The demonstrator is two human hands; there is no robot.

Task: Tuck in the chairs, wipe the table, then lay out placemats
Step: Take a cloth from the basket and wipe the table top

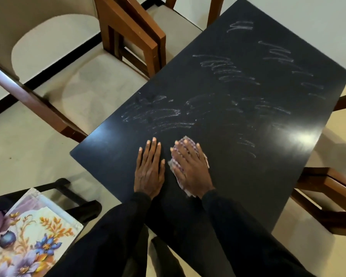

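- Cloth [175, 166]: soft, light, checked; pinned flat under right hand [190, 166], near edge of table [248, 186].
- 2 hands palm-down, spread flat; left hand [149, 172] bare on tabletop.
- Likely limp, bunches easily; press through its middle.

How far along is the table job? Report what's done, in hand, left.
Done: nothing certain; one chair shows its seat mostly clear of the table. In hand: wiping, with the right hand flat on the checked cloth and the left hand flat beside it. Left: white marks across most of the top, then the floral placemats, stacked off the table.
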